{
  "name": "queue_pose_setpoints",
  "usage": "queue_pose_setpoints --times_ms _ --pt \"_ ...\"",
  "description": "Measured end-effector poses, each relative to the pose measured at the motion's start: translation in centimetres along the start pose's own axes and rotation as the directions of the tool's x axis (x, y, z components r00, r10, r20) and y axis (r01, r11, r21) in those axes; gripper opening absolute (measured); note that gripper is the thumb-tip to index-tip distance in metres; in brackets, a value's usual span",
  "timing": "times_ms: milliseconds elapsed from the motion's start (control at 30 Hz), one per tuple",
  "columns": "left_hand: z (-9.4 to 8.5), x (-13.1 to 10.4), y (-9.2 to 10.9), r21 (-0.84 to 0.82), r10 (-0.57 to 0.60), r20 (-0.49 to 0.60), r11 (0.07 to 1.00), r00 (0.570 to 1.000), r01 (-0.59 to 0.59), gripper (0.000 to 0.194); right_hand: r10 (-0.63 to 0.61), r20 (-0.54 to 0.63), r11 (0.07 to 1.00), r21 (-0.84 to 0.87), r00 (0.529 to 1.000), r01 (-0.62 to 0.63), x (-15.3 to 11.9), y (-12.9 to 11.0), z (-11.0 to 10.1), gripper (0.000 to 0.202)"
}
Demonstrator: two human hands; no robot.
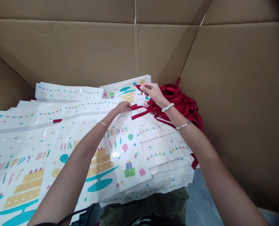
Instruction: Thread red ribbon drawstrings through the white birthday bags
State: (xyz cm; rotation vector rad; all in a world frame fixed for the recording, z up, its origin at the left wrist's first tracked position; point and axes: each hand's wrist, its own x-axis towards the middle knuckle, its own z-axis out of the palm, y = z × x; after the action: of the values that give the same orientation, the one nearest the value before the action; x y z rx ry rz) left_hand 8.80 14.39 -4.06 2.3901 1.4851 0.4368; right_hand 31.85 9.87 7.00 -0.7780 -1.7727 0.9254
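Observation:
My left hand (123, 107) is closed in a pinch at the top edge of a white printed bag (120, 150), where a short red ribbon (137, 108) comes out by the fingertips. The bag lies flat and shows a tiered cake, balloons, gifts and part of a birthday greeting. Further back and to the right, my right hand (152, 91) pinches a dark red ribbon end (138, 87), held up over the printed sheets. A small greyish loop shows at its tip, too small to make out. My left fingers hide part of the bag's edge.
A tangled heap of red ribbons (181, 100) lies at the back right. More printed white bags (17, 141) overlap to the left, and others (167, 147) are stacked at the right. Tall cardboard walls (83, 50) stand behind and on both sides. Grey floor (202, 194) shows at lower right.

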Motion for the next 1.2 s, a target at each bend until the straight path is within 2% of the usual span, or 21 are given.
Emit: queue_pose_setpoints --times_ms 200,400,600,767,933,1200 --pt "-0.5 -0.2 -0.4 -0.142 -0.054 0.063 0.988 0.997 0.063 0.021 0.026 0.003 1.0 -0.008 1.0 -0.026 -0.2 0.0 0.1 0.04" --pt "-0.9 0.5 -0.7 -0.223 -0.047 0.148 0.972 0.988 0.079 0.034 0.013 0.014 1.0 0.002 1.0 -0.013 -0.6 -0.1 0.0 0.043" --pt "-1.1 0.9 -0.8 -0.191 -0.056 0.232 0.976 0.971 0.102 0.033 0.037 0.024 0.999 0.004 0.999 -0.037 -0.9 -0.4 0.1 0.043" --pt "-1.6 1.3 0.3 -0.234 -0.01 0.28 0.969 0.96 0.079 0.028 0.04 0.034 0.999 0.008 0.999 -0.041 -1.0 -0.6 0.1 0.041" --pt "-1.7 1.9 1.1 -0.261 0.036 0.255 0.965 0.966 0.033 0.025 0.038 0.041 0.999 0.022 0.998 -0.039 -1.2 -0.8 0.2 0.039" --pt "-1.5 1.9 1.2 -0.31 0.081 0.167 0.95 0.983 -0.026 0.02 0.072 0.033 0.997 -0.032 0.997 -0.071 -1.3 -1.3 0.4 0.039"
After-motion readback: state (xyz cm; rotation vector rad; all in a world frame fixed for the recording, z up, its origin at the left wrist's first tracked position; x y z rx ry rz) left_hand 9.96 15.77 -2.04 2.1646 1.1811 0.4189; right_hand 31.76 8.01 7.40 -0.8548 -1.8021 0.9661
